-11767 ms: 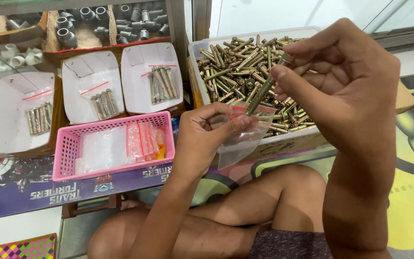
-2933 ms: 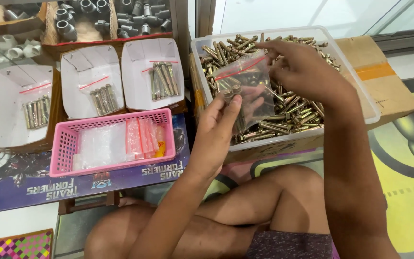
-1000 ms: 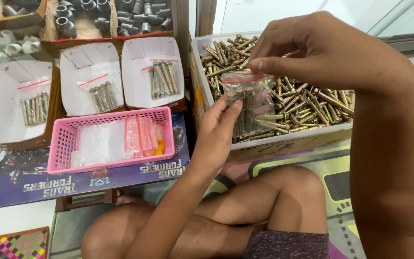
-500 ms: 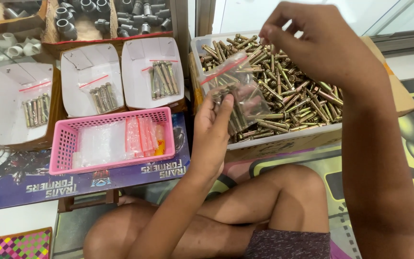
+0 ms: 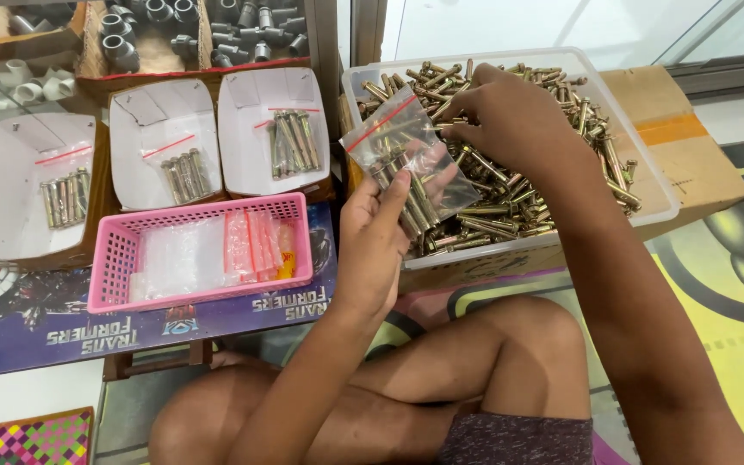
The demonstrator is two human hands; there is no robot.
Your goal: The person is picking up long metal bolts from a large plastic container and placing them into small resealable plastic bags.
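Note:
My left hand (image 5: 381, 232) holds up a small clear zip bag (image 5: 406, 151) with a red seal strip and several brass-coloured anchor bolts inside. It hovers over the near left part of a clear plastic tub (image 5: 647, 185) heaped with loose anchor bolts (image 5: 518, 189). My right hand (image 5: 510, 120) reaches down into the heap just right of the bag, fingers closed on bolts in the pile. How many bolts it grips is hidden by the fingers.
A pink basket (image 5: 114, 267) of empty zip bags sits left of the tub. Behind it stand three white paper trays (image 5: 273, 103), each with a filled bag of bolts. Grey and white pipe fittings (image 5: 157, 17) fill boxes at the back. My crossed legs lie below.
My right hand has dropped from above the bag's mouth down into the bolt heap. The left hand keeps the bag in about the same place, now holding more bolts than 11.8 s ago.

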